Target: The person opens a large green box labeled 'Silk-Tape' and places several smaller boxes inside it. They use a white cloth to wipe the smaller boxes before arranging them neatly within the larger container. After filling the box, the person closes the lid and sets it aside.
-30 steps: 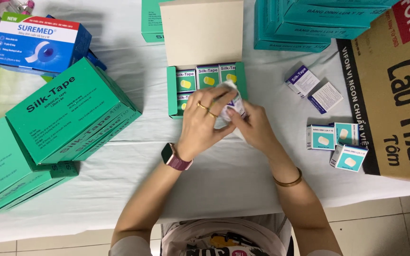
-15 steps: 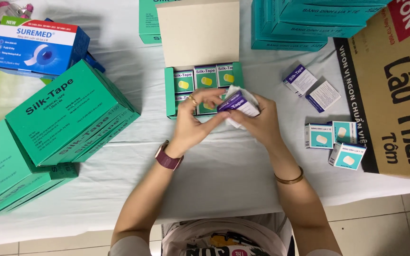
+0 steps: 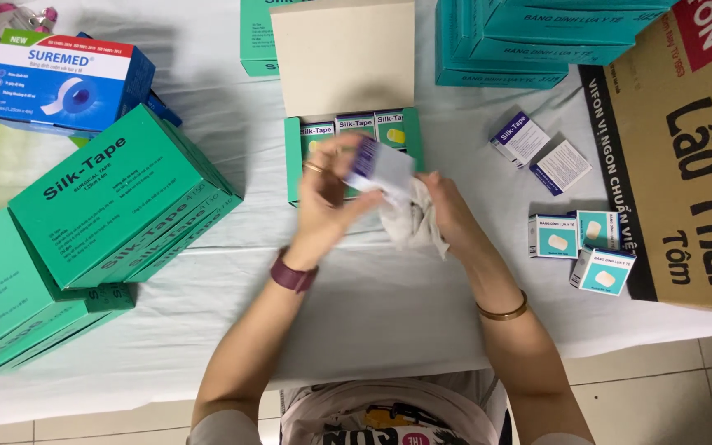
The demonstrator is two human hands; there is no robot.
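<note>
My left hand point(image 3: 327, 198) holds a small white and purple tape box point(image 3: 381, 165) just in front of an open green carton point(image 3: 294, 161). That carton has its lid flap up and a row of small green boxes inside. My right hand point(image 3: 447, 210) grips a crumpled pale cloth point(image 3: 409, 222) pressed against the underside of the small box. Both hands meet over the white table cover, at the carton's front edge.
Large green tape cartons point(image 3: 117, 198) lie stacked at the left, with a blue and white carton point(image 3: 63, 82) behind them. Teal cartons point(image 3: 537, 41) are piled at the back right. Several small boxes point(image 3: 574, 239) sit beside a brown cardboard box point(image 3: 694, 156).
The small box has been lifted and turned between my hands, its white face now up. The cloth in my right hand has come into view beneath it.
</note>
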